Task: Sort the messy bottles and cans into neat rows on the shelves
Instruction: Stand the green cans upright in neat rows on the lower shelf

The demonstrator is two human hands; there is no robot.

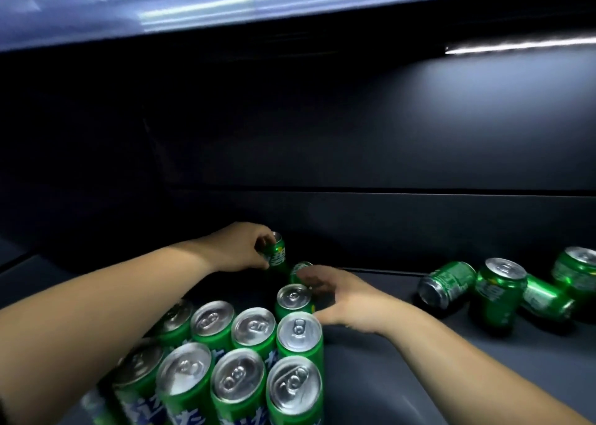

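Deep inside a dark grey shelf point(371, 376), under a lit edge of the shelf above point(225, 8). Left hand point(240, 249) reaching far back, fingers curled around a tilted green can point(276, 253), thumb low on its side, fingertips at its rim; clamped on it. Right hand point(342, 299) just beside, fingers spread and loosely bent over a second green can point(299, 270) whose top pokes out past the fingertips; impossible to tell whether gripped or merely touched, with some blur there. Directly in front of that hand, an upright green can point(294, 299) with silver lid, close against the thumb. Nearer the camera, a tidy block of upright green cans point(238, 360) with white and blue lettering, packed in rows touching one another, partly hidden beneath the left forearm point(106, 295). Far to the right, well apart from the block, a loose cluster of green cans point(503, 291): one lying on its side with its base facing forward, one standing, another lying behind it, one more at the frame edge.
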